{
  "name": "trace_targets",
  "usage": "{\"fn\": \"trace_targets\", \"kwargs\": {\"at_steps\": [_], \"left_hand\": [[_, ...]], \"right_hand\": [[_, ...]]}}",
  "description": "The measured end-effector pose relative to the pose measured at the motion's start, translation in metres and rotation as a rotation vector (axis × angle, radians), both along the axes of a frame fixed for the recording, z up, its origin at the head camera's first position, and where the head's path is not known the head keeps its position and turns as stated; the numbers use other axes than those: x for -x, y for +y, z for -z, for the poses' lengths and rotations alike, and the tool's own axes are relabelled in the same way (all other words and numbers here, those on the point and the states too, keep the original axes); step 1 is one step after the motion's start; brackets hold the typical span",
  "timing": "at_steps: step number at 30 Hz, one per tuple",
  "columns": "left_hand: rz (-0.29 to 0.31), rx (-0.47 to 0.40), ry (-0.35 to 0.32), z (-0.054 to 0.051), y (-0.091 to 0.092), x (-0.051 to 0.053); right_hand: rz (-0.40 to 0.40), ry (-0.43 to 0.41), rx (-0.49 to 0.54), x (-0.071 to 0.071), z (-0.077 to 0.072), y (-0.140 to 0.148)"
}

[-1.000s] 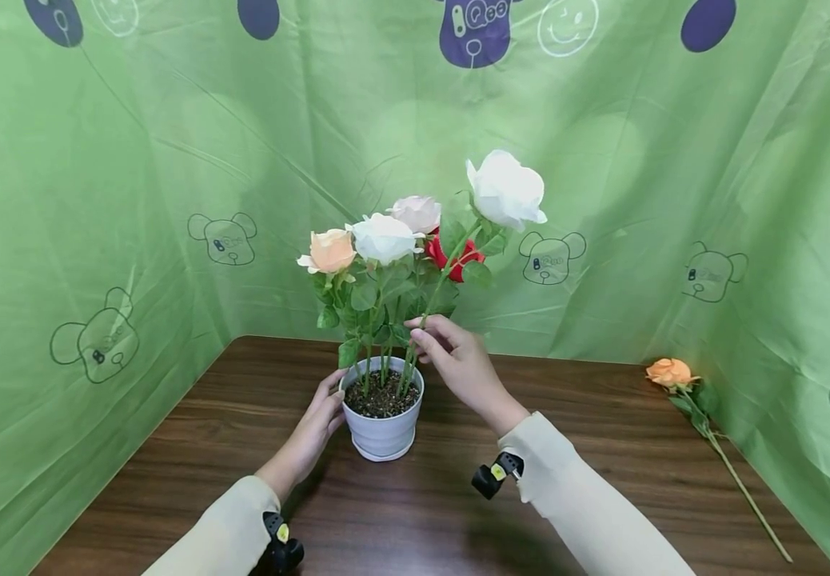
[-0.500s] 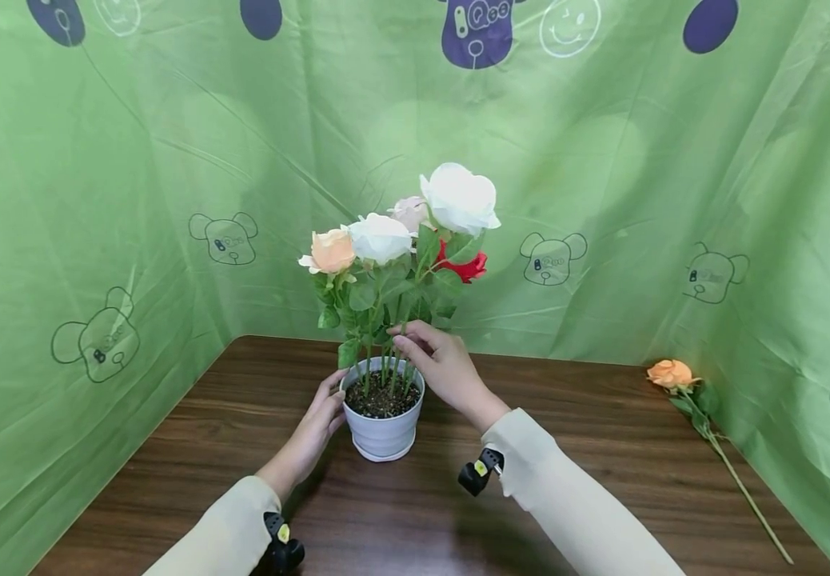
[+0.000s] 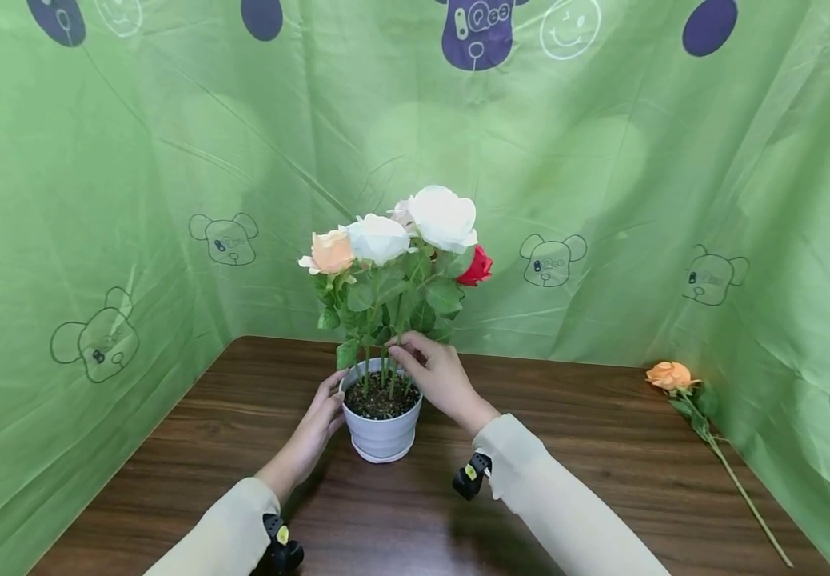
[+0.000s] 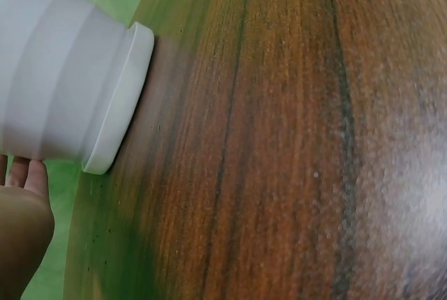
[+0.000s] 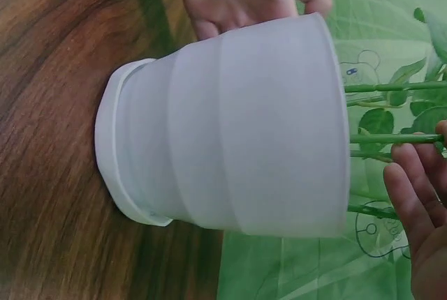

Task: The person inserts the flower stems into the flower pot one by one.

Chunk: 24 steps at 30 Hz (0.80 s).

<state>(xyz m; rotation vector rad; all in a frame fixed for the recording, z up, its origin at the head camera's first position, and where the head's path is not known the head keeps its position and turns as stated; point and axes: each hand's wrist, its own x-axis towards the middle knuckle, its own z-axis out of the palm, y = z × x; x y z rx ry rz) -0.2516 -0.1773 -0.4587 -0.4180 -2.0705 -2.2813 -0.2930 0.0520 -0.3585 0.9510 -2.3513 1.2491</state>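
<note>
In the head view, my right hand (image 3: 440,376) pinches the green stem of a large white rose (image 3: 444,218) between thumb and fingers. That stem goes down to the dark soil (image 3: 370,406) in a white flowerpot (image 3: 382,436). Against the pot's left side rests my left hand (image 3: 307,438), its fingers touching the wall below the rim. A bluish-white rose (image 3: 377,238), a peach rose (image 3: 332,252) and a red rose (image 3: 476,266) also stand in the pot. Behind the white bloom, a pale pink rose is mostly hidden. The right wrist view shows the stems (image 5: 394,139) above the rim.
An orange rose (image 3: 671,375) with a long stem lies at the right side of the brown wooden table (image 3: 602,448). Green printed cloth (image 3: 357,104) hangs around the back and both sides.
My right hand has moved left and the white rose has come down and left, its bloom now beside the others. The left hand has stayed at the pot.
</note>
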Motion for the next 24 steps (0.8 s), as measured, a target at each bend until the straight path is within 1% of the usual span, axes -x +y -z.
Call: {"fn": "trace_targets", "kwargs": {"at_steps": [5,8,12,15,21,24], "left_hand": [[0.004,0.004,0.009,0.000,-0.001,0.000],[0.005,0.006,0.014,0.000,-0.001,0.000],[0.004,0.011,0.009,0.000,-0.001,0.000],[0.002,0.011,0.006,0.001,0.000,0.001],[0.000,0.013,0.003,0.001,0.000,0.000],[-0.002,0.011,-0.001,0.001,-0.001,0.000]], "right_hand": [[0.013,0.043,-0.030,0.002,0.005,-0.004],[-0.001,0.072,-0.045,0.003,0.009,-0.006],[-0.022,0.152,-0.049,0.004,0.013,-0.008],[-0.014,0.201,-0.049,0.006,0.015,-0.007],[-0.008,0.193,-0.076,0.010,0.018,0.000],[-0.011,0.207,-0.088,0.010,0.017,0.002]]}}
